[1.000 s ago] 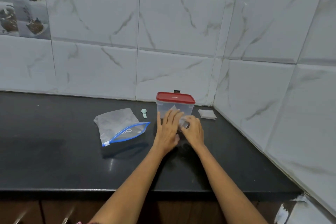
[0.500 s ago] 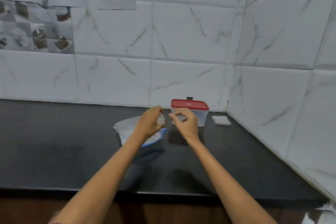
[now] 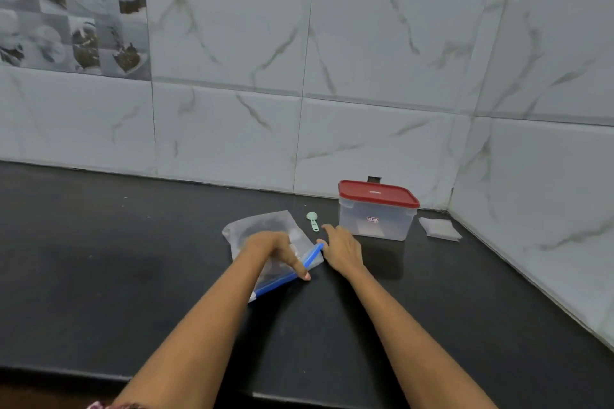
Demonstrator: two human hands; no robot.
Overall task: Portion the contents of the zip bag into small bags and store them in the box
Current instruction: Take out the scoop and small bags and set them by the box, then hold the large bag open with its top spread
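White marble-pattern tiles cover two walls that meet in a corner at the right of the frame; a black counter point(image 3: 99, 269) runs along their base. Printed sheets are stuck to the tiles at upper left: a grid of grey food photographs, a sheet with a black bar, and one with a small square code. Nothing on them is readable.

Zip bag point(image 3: 265, 236) lies flat on the counter at centre frame, clear plastic with dark contents showing through, its blue zip strip along the lower right edge. Any print on it is hidden or blurred.

Left hand point(image 3: 272, 247) rests on top of the zip bag, fingers curled downward, one fingertip touching the blue strip at the bag's lower edge. Whether this grip pinches the bag or only presses on it cannot be told.

Right hand point(image 3: 342, 249) is just right of the bag, fingers loosely spread, thumb tip meeting the upper end of the blue strip. Grip looks relaxed, grasping nothing.

Box point(image 3: 377, 217) stands right of centre near the back wall, clear body with a red lid closed on it. It carries a small red-and-white label on the front and faint marking on the lid, both too small to read. It sits just beyond the right hand, apart from it.

Pale green spoon point(image 3: 312, 221) lies between bag and box. Small bags point(image 3: 438, 228), a flat clear stack, lie right of the box by the corner.
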